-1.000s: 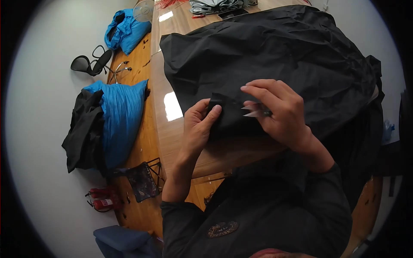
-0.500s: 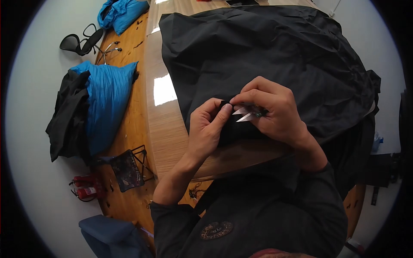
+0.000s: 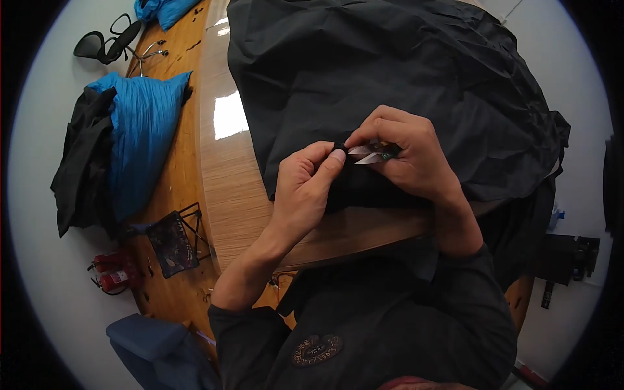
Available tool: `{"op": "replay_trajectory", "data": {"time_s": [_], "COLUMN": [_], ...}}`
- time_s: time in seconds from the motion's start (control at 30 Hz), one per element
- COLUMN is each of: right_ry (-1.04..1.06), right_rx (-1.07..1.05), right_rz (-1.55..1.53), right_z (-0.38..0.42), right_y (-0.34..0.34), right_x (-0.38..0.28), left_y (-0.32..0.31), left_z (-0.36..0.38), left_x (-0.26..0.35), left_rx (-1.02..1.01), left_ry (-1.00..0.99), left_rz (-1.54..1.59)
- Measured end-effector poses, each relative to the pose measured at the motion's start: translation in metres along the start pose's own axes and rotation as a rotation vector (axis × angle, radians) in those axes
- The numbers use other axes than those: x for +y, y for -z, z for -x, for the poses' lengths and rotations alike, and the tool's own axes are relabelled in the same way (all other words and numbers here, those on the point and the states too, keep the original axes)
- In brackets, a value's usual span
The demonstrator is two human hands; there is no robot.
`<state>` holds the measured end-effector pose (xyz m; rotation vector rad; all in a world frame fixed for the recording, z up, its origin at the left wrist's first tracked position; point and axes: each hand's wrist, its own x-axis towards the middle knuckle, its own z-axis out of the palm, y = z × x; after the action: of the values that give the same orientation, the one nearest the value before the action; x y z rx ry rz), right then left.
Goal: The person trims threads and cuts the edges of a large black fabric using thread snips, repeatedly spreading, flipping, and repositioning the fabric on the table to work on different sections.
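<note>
Black fabric [image 3: 390, 71] lies wrinkled over the wooden table [image 3: 237, 214]. My left hand [image 3: 309, 175] pinches a small dark edge of the fabric between thumb and forefinger, near the table's front side. Just to the right, my right hand [image 3: 409, 146] holds small thread snips [image 3: 374, 155] in its palm, the two pointed blades apart and aimed left. Its thumb and forefinger meet close to my left fingertips, at the same dark edge. Whether a thread is between them is too small to tell.
On the floor at the left are a blue padded item [image 3: 146, 140] with black cloth [image 3: 84, 162], an office chair [image 3: 117, 45], a folding stool [image 3: 172, 244] and red fire extinguishers [image 3: 116, 273]. A blue-grey seat [image 3: 153, 344] stands at the lower left.
The view has shifted, so the surroundings appear further left and higher. My hands remain close together, and the snips show more of their dark green handle.
</note>
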<state>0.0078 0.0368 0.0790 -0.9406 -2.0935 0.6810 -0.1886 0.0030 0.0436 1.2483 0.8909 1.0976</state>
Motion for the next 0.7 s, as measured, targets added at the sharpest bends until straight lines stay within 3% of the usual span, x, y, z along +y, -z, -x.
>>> {"op": "replay_trajectory", "data": {"time_s": [0.2, 0.4, 0.47, 0.5, 0.57, 0.7], "right_ry": [-0.052, 0.164, 0.22, 0.217, 0.278, 0.251], "right_rx": [-0.024, 0.058, 0.061, 0.061, 0.106, 0.08], "right_rz": [-0.03, 0.214, 0.321, 0.321, 0.381, 0.437], "right_z": [0.007, 0.008, 0.009, 0.01, 0.011, 0.013], "right_y": [-0.002, -0.003, -0.003, -0.004, -0.005, -0.008], "right_x": [0.014, 0.014, 0.013, 0.013, 0.012, 0.009], "left_y": [-0.007, -0.009, -0.014, -0.015, -0.017, -0.018], "left_z": [-0.002, -0.002, 0.001, 0.002, 0.002, 0.001], "left_x": [-0.007, -0.01, -0.004, -0.004, -0.005, -0.006], "left_rx": [0.041, 0.012, 0.047, 0.045, 0.045, 0.03], "left_ry": [0.053, 0.02, -0.033, -0.031, -0.203, -0.301], "left_rz": [-0.001, -0.206, -0.489, -0.488, -0.666, -0.709]}}
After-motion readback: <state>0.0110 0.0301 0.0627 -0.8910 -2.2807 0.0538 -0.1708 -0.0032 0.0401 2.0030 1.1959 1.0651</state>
